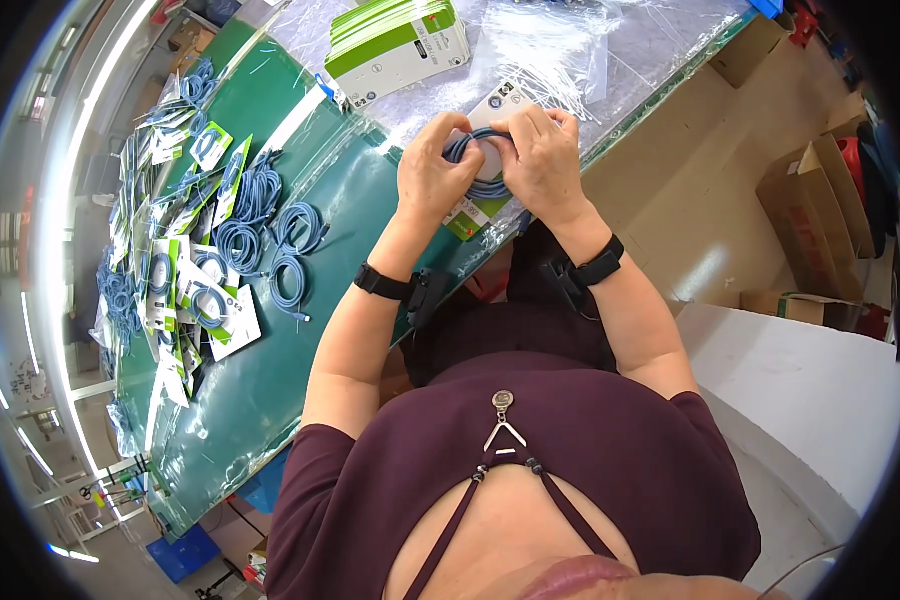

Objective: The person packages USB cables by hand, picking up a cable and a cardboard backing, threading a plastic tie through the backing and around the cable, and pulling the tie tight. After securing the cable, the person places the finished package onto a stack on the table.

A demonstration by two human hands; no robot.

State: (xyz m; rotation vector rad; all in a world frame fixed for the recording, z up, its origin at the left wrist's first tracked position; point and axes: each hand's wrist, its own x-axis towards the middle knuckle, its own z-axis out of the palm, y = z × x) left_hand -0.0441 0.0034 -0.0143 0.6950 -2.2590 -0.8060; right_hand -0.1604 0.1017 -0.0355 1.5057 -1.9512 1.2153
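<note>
Near the table's edge, my left hand [437, 168] and my right hand [547, 162] face each other over a coiled blue cable [488, 189]. Both pinch the coil's upper part between thumb and fingers. Under the coil lies a white and green backing card [463, 222]; its upper end shows beyond my fingers. Whether a tie runs through the card is hidden by my hands. Just past them are a stack of green and white cards [395, 50] and a spread of thin white cable ties [545, 70] on clear plastic.
Many coiled blue cables [260, 190], some loose and some on cards, are heaped on the green table [345, 210] to the left. Cardboard boxes [805, 200] stand on the floor at the right. A white curved surface [790, 380] is beside my right arm.
</note>
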